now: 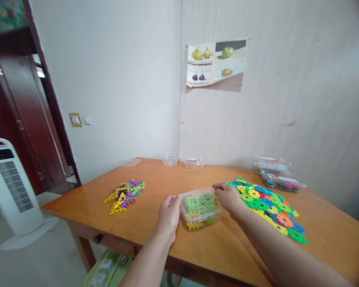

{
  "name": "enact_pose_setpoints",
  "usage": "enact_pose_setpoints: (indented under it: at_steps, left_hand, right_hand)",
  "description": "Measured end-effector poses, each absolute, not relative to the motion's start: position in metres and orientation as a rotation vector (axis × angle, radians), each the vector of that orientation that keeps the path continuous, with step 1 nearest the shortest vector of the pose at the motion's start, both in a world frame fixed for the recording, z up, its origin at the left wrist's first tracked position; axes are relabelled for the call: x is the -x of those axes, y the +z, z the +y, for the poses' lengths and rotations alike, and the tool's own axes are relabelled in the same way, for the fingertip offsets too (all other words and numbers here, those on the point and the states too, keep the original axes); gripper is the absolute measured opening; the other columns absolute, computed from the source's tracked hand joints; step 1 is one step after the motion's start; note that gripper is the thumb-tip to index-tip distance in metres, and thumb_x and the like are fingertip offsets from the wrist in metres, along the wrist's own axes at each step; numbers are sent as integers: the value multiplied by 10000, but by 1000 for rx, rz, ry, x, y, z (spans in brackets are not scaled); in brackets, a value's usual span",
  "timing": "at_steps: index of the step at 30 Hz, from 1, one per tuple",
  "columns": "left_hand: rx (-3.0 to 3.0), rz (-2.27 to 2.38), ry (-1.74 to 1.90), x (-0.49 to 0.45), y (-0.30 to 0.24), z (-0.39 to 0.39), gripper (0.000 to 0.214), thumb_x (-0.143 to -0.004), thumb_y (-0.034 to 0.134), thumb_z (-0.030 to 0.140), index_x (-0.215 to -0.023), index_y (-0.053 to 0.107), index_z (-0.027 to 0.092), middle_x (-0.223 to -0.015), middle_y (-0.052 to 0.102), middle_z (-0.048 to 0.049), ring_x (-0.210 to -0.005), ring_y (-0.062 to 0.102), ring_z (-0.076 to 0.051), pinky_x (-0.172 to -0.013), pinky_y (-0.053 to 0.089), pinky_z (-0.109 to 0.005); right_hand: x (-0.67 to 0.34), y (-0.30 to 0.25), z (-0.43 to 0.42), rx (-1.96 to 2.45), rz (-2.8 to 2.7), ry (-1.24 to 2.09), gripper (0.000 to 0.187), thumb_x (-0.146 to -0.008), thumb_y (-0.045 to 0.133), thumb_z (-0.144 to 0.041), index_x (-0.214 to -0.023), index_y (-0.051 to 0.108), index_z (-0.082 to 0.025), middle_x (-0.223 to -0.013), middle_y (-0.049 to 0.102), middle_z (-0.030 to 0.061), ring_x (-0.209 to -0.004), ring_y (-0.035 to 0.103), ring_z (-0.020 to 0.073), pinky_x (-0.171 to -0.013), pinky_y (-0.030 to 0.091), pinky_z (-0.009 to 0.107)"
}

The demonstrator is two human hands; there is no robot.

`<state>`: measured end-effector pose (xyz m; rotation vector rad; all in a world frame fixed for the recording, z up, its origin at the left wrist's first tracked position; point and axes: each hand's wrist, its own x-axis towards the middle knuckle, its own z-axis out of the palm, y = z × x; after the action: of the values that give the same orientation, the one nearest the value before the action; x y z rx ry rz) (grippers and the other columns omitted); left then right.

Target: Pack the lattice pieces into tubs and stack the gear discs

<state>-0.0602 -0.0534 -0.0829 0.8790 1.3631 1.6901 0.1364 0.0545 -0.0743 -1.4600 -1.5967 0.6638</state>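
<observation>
A clear plastic box (202, 207) with a lid over it sits near the front middle of the wooden table. Green and yellow notched plastic building pieces show through its sides. My left hand (169, 215) grips the box's left side, thumb at the upper rim. At the far right corner, my right hand (229, 198) pinches the rim of the box and its lid; whether the lid is fully pressed down I cannot tell. Right of my right hand lies a spread pile of colourful flower-shaped discs (267, 205), partly hidden by my forearm.
Loose yellow, purple and green notched pieces (124, 196) lie on the table's left. Along the back are a round clear lid (131, 162), a clear bowl (170, 161) and a small labelled box (194, 164). Stacked filled boxes (277, 172) stand back right. A white fan heater (14, 195) stands left.
</observation>
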Motion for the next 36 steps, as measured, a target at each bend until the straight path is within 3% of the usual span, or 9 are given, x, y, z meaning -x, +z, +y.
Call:
enact_pose_setpoints:
  at_steps: [7,15,19,24,29,33,36]
  left_hand:
    - [-855,1371,1681,59,-84,-51,368,-702,705,516,-771,643,160,-499,514,49,-425,441,-82,-464,327,-193]
    - [-796,1257,1629,61,-80,-53,289,-736,700,433,-789,588,172,-484,439,97,-353,282,-27,-400,196,-169]
    - [-799,1251,1625,62,-80,-52,271,-748,691,408,-787,568,169,-508,439,97,-363,286,-20,-395,177,-165]
    - [-804,1220,1617,63,-84,-51,329,-729,711,451,-808,567,166,-512,422,102,-373,280,-19,-397,162,-164]
    - [-804,1205,1622,64,-89,-49,368,-715,724,478,-847,580,166,-505,409,107,-370,279,-19,-395,147,-163]
    - [-803,1220,1621,64,-88,-49,398,-694,739,504,-838,584,167,-501,402,110,-368,285,-17,-393,153,-157]
    - [-815,1216,1603,65,-86,-50,414,-685,743,516,-841,585,166,-505,406,111,-365,279,-12,-393,156,-155]
  right_hand:
    - [-135,-78,52,1419,-1602,739,410,-754,534,-214,-1107,729,-137,-1044,757,95,-961,701,217,-819,530,272]
    - [-136,-81,51,1362,-1641,796,424,-804,557,-303,-1155,708,-119,-1029,757,110,-956,701,224,-830,538,302]
    - [-136,-79,47,1371,-1666,756,417,-810,546,-296,-1155,705,-123,-1097,738,115,-1030,673,234,-909,506,327]
    - [-137,-72,47,1386,-1735,751,416,-823,490,-238,-1156,694,-93,-1056,744,134,-983,690,239,-872,525,341]
    - [-147,-53,50,1295,-1878,647,401,-802,531,-194,-1162,704,-162,-1236,691,91,-1196,595,228,-1076,392,348]
    - [-151,-50,42,1331,-1994,490,469,-847,555,-323,-1283,638,-170,-1312,646,109,-1228,575,263,-1079,390,384]
    - [-149,-60,33,1381,-2025,510,502,-864,509,-294,-1330,604,-133,-1358,611,132,-1268,550,261,-1100,373,379]
